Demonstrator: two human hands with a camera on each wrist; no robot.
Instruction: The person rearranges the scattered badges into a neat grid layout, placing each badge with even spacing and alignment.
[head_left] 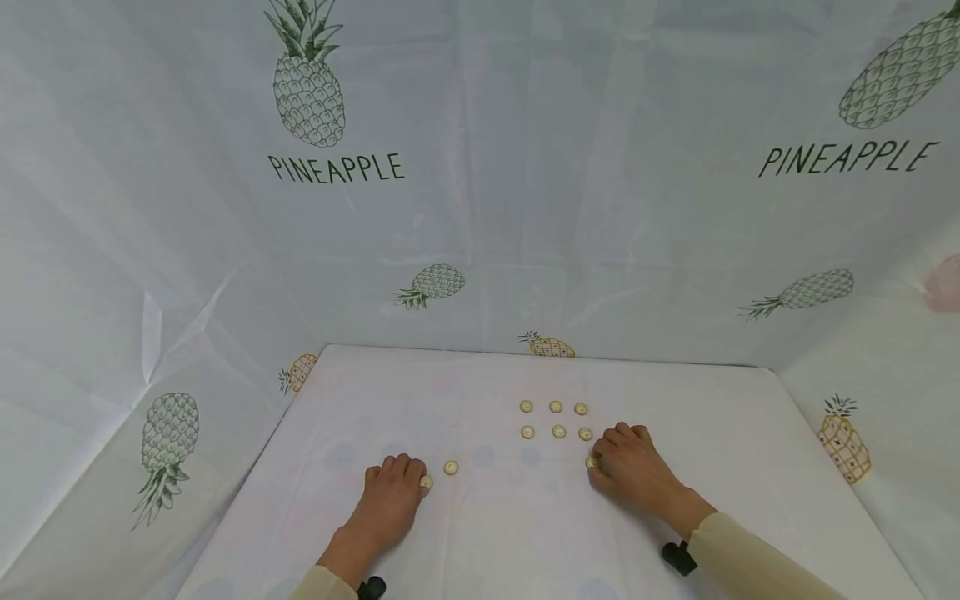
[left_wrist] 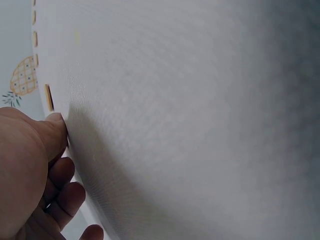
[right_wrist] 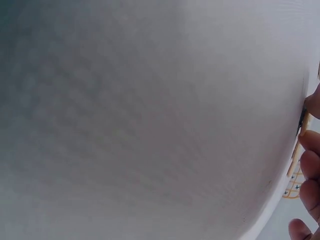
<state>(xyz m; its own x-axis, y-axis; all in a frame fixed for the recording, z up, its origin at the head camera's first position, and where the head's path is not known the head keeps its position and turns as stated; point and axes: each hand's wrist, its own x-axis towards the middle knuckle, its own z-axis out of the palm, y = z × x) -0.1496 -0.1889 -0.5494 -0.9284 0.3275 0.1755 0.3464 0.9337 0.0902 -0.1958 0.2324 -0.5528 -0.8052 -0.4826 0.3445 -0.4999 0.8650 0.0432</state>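
My left hand (head_left: 393,493) is low over the white table and pinches a small round pale-yellow disc (head_left: 426,482) at its fingertips. A matching disc (head_left: 451,467) lies just to the right of that hand; in the left wrist view it appears edge-on as a thin disc (left_wrist: 49,97) beyond the thumb. Across the table, my right hand (head_left: 636,468) holds another such disc (head_left: 592,461) between thumb and fingers, right at the tabletop. The right wrist view catches this held disc (right_wrist: 302,119) side-on, partly covered by the fingertips.
Several more discs (head_left: 558,431) lie in two rows of three, ahead and left of my right hand. White cloth printed with pineapples (head_left: 309,100) surrounds the white table (head_left: 420,383) at the back and sides. Black wrist cameras (head_left: 678,558) sit below both hands.
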